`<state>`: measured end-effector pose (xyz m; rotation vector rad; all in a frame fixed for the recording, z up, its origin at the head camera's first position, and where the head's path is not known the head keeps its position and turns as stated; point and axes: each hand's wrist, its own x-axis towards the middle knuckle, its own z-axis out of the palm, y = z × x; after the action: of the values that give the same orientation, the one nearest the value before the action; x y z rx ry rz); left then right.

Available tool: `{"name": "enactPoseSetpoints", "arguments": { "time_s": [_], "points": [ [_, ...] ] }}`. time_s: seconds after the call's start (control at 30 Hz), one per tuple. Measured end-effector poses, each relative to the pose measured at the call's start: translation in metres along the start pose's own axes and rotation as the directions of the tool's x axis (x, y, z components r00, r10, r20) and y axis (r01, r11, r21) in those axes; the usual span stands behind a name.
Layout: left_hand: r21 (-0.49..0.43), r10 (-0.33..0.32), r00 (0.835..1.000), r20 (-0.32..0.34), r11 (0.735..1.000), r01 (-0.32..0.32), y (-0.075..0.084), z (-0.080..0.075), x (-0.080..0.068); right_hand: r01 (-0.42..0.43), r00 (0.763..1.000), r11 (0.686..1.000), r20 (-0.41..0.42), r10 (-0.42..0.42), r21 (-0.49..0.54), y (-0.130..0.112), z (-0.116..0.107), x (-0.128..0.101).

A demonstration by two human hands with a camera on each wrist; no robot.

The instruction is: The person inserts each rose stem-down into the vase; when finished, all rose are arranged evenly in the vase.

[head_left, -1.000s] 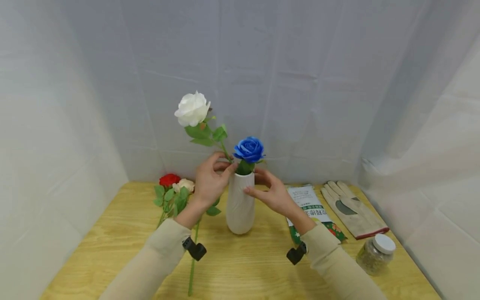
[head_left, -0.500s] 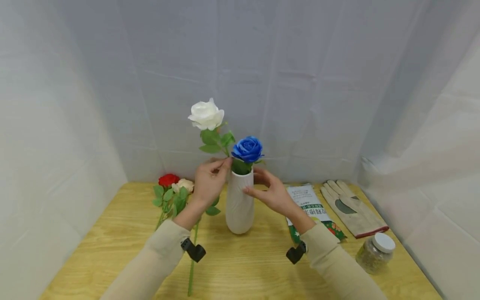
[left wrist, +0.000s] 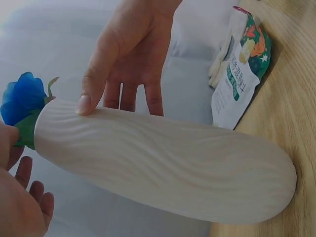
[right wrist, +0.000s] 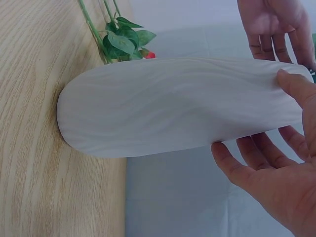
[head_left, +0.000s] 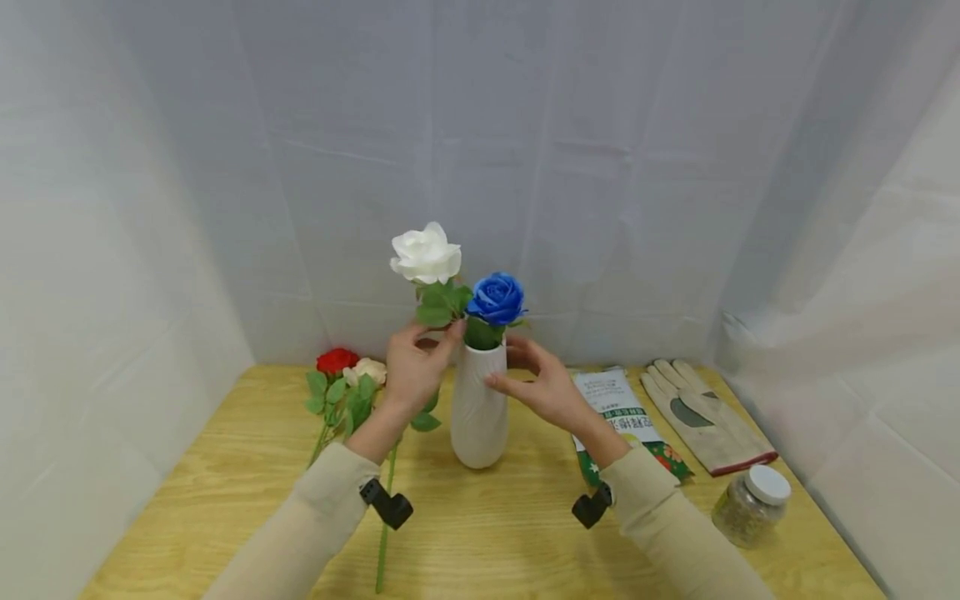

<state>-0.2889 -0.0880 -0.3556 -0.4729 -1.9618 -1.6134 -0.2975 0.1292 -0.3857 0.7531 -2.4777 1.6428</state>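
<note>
A white ribbed vase [head_left: 478, 408] stands upright on the wooden table, with a blue rose [head_left: 497, 298] in its mouth. My left hand [head_left: 414, 367] is at the left of the rim and pinches the stem of a white rose [head_left: 426, 254] just under its leaves. That stem's lower end is hidden, apparently inside the vase. My right hand [head_left: 546, 382] holds the vase near the top, its thumb on the front and its fingers behind, as the right wrist view shows with the hand [right wrist: 276, 173] around the vase [right wrist: 177, 106].
Left of the vase lie a red rose [head_left: 337, 361], a cream rose [head_left: 367, 372] and a loose green stem [head_left: 384, 533]. On the right are a printed packet [head_left: 618, 417], work gloves [head_left: 705, 421] and a jar with a white lid [head_left: 752, 506]. Pale curtains surround the table.
The white rose has moved down and to the right, closer to the blue rose, with my left hand keeping its pinch near the rim. My right hand and the vase have barely moved.
</note>
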Motion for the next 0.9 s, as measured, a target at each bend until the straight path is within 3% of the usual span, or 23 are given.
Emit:
{"name": "enactPoseSetpoints", "arguments": {
  "time_s": [0.13, 0.3, 0.47, 0.7, 0.9],
  "points": [
    [0.046, -0.002, 1.0, 0.029, 0.999, 0.001, -0.0017, -0.0018, -0.0006, -0.009, 1.0, 1.0, 0.002, 0.009, 0.002, -0.0004, 0.0005, -0.0002],
    [0.073, -0.065, 0.996, 0.06, 0.996, 0.06, -0.0015, -0.0035, -0.0013, -0.005, 1.0, 1.0, 0.004, 0.005, 0.001, 0.0004, 0.0007, 0.0001],
    [0.052, -0.123, 0.991, 0.048, 0.991, 0.121, -0.0003, -0.0039, -0.0023, 0.001, 1.0, 1.0, 0.004, -0.001, 0.004, -0.0006, 0.0011, 0.0001],
    [0.096, -0.103, 0.994, 0.03, 0.99, 0.1, 0.0015, -0.0037, 0.0002, 0.007, 1.0, 1.0, -0.005, -0.006, 0.008, -0.0023, 0.0019, -0.0001],
    [0.108, -0.137, 0.989, 0.052, 0.986, 0.131, 0.0048, -0.0048, 0.0014, 0.014, 1.0, 1.0, -0.003, -0.014, 0.008, -0.0025, 0.0018, 0.0003]
  ]
}}
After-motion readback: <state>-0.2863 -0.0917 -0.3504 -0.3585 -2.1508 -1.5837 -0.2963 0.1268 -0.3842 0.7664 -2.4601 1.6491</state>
